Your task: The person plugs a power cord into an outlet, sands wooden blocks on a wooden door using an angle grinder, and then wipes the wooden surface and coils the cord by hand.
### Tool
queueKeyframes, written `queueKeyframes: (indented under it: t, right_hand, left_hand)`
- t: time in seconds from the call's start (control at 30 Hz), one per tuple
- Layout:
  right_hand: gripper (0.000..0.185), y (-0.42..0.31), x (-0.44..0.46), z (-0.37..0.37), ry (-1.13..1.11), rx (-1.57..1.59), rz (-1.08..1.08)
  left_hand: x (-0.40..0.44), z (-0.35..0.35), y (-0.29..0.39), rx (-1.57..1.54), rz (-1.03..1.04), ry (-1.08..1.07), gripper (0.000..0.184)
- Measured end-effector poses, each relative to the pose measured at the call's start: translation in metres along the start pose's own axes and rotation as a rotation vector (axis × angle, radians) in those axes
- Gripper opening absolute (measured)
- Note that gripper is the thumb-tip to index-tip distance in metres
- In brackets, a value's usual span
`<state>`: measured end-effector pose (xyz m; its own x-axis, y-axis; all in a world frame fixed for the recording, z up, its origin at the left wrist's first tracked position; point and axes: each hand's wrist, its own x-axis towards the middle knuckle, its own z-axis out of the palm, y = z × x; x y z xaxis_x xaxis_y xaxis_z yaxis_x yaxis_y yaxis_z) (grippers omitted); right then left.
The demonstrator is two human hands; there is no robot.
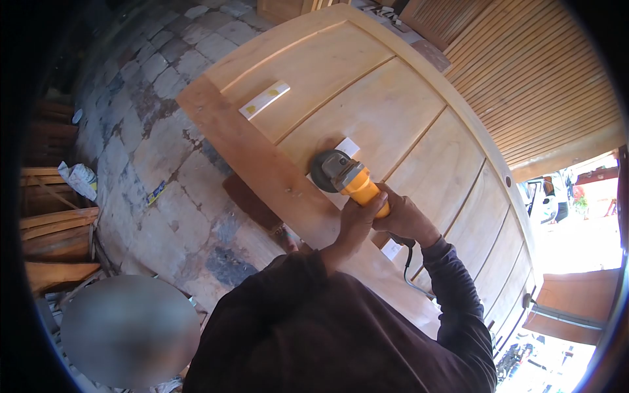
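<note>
A yellow angle grinder [362,186] with a dark round disc rests over the edge board of a large wooden door panel [367,98]. My left hand [356,221] is closed on the rear of the grinder's yellow body. Beside it, my right hand [407,217] wraps round the back end of the same tool, and the two hands touch or nearly touch. A black cord [407,268] runs down from the tool over the panel. Near the disc lies a white piece [348,147], partly hidden by the grinder. The disc's contact with the wood cannot be made out.
On the panel lies a white and yellow strip [265,99]. Stone tiles [151,131] cover the floor at left. Wood pieces [59,226] are stacked at the far left, above a blurred round shape [130,331]. A slatted wooden panel [544,85] stands at upper right.
</note>
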<state>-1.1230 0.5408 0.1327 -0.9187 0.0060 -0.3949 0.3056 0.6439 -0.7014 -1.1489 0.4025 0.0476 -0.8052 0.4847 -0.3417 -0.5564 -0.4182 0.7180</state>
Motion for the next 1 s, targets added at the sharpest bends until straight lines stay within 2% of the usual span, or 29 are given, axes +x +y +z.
queueKeyframes:
  t: [0.23, 0.4, 0.5, 0.67, 0.73, 0.93, 1.0]
  right_hand:
    - [0.076, -0.008, -0.004, 0.006, -0.02, -0.039, -0.05]
    - [0.076, 0.003, 0.008, -0.012, 0.043, 0.01, 0.0]
    - [0.073, 0.022, 0.016, -0.025, 0.078, 0.027, 0.004]
    - [0.073, 0.04, 0.025, -0.037, 0.113, 0.066, 0.063]
    - [0.073, 0.035, 0.025, -0.038, 0.085, 0.123, 0.11]
    - [0.076, 0.021, 0.017, -0.011, 0.024, 0.078, -0.075]
    - [0.078, 0.01, 0.013, -0.007, -0.017, 0.074, -0.031]
  left_hand:
    - [-0.016, -0.003, 0.006, 0.006, -0.001, 0.052, 0.04]
    - [0.019, 0.007, 0.003, 0.024, -0.011, -0.033, 0.039]
    - [0.039, 0.023, -0.001, 0.06, 0.008, -0.057, 0.047]
    - [0.063, 0.035, 0.002, 0.114, -0.087, -0.087, 0.047]
    - [0.061, 0.035, 0.003, 0.112, -0.077, -0.073, 0.045]
    - [0.022, 0.011, 0.003, 0.086, 0.012, 0.029, 0.043]
    - [0.012, 0.004, -0.001, 0.015, 0.049, 0.016, 0.043]
